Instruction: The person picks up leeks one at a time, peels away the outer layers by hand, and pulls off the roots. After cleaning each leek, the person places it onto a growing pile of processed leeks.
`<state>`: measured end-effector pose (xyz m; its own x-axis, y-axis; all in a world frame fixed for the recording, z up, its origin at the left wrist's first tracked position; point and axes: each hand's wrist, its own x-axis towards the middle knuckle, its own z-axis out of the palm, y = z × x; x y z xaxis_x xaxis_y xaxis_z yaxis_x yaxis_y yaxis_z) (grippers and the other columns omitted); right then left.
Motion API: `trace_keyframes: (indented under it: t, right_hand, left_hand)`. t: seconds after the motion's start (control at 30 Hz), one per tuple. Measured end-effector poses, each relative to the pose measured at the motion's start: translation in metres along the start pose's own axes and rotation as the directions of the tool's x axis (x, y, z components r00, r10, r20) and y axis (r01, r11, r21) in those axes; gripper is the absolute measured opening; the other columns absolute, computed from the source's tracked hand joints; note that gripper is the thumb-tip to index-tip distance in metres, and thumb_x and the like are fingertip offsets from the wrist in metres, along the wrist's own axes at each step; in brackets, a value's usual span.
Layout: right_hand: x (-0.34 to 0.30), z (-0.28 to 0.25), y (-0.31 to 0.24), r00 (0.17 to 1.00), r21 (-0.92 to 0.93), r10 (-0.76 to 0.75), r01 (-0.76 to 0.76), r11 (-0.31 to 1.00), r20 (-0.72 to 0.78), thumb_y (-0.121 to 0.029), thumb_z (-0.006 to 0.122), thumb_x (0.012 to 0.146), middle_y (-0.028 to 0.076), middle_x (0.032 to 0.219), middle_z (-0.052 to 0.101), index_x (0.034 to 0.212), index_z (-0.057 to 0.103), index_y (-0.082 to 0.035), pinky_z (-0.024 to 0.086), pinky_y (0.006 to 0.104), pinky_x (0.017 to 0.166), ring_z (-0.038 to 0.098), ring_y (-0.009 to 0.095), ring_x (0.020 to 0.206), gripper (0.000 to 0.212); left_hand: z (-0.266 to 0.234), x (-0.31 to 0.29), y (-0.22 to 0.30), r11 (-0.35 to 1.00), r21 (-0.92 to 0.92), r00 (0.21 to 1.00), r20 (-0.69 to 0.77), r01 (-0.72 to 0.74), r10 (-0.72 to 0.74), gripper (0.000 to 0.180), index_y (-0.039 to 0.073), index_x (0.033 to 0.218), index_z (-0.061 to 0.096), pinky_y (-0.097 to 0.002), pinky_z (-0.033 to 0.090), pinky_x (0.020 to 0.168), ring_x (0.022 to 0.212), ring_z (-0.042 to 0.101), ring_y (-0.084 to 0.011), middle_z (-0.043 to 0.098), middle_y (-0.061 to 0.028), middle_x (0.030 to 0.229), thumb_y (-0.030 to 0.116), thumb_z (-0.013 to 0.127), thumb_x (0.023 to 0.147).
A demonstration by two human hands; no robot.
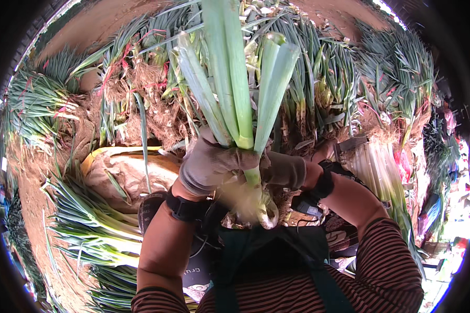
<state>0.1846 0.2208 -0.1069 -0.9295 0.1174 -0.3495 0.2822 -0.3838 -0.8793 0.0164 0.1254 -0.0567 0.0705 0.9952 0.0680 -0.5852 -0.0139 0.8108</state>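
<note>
Upright in front of me stands a large green onion (pixel 237 115), its thick green leaves fanning upward and its pale lower stalk pointing toward my lap. My left hand (pixel 209 164), in a grey-brown work glove, is closed around the stalk where the leaves divide. Pressed against the stalk's right side is my gloved right hand (pixel 286 169), closed, with its fingertips mostly hidden behind the onion and the other glove. Below the hands, a yellowish streak (pixel 240 199) is smeared by motion; I cannot tell what it is. A curled pale strip (pixel 269 211) hangs beside the stalk's lower end.
Unpeeled onion bunches (pixel 146 73) with roots and red ties lie across the far side. Loose green onions (pixel 96 224) lie left, near a beige sack (pixel 125 175). Pale cleaned stalks (pixel 378 167) are stacked right, beside a flat dark metal piece (pixel 353 142).
</note>
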Motion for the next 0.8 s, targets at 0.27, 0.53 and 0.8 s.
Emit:
trace_keyframes:
  t: [0.27, 0.53, 0.8]
  right_hand:
    - [0.013, 0.0, 0.07, 0.973, -0.585, -0.224, 0.213, 0.782, 0.055, -0.019, 0.068, 0.08, 0.011, 0.083, 0.067, 0.096, 0.066, -0.002, 0.052, 0.0347, 0.068, 0.066, 0.021, 0.071, 0.023]
    - [-0.02, -0.064, 0.112, 0.81, -0.816, -0.128, -0.578, -0.008, -0.572, -0.021, 0.064, 0.085, 0.018, 0.083, 0.07, 0.09, 0.069, -0.005, 0.055, 0.0414, 0.066, 0.069, 0.031, 0.076, 0.018]
    - [-0.027, 0.033, -0.039, 0.521, -0.934, -0.795, -0.009, 0.357, -0.309, -0.033, 0.078, 0.078, 0.011, 0.081, 0.068, 0.088, 0.071, -0.008, 0.054, 0.0378, 0.063, 0.068, 0.028, 0.074, 0.028]
  left_hand:
    - [0.015, 0.001, -0.008, 0.994, -0.065, 0.979, -0.189, -0.092, 0.078, 0.044, 0.001, 0.114, 0.058, -0.0394, 0.055, 0.079, 0.073, 0.057, -0.016, 0.056, -0.0032, 0.085, 0.035, 0.068, 0.089]
    - [0.004, 0.016, 0.017, 0.931, -0.142, 0.903, -0.328, -0.336, 0.276, 0.062, 0.002, 0.14, 0.044, -0.0337, 0.05, 0.086, 0.091, 0.056, -0.0137, 0.06, -0.0026, 0.108, 0.02, 0.07, 0.087]
    - [-0.034, 0.014, 0.0, 0.924, 0.154, 0.866, -0.323, -0.349, 0.381, 0.043, 0.006, 0.135, 0.048, -0.0337, 0.05, 0.087, 0.093, 0.06, -0.0154, 0.059, -0.0042, 0.104, 0.009, 0.06, 0.094]
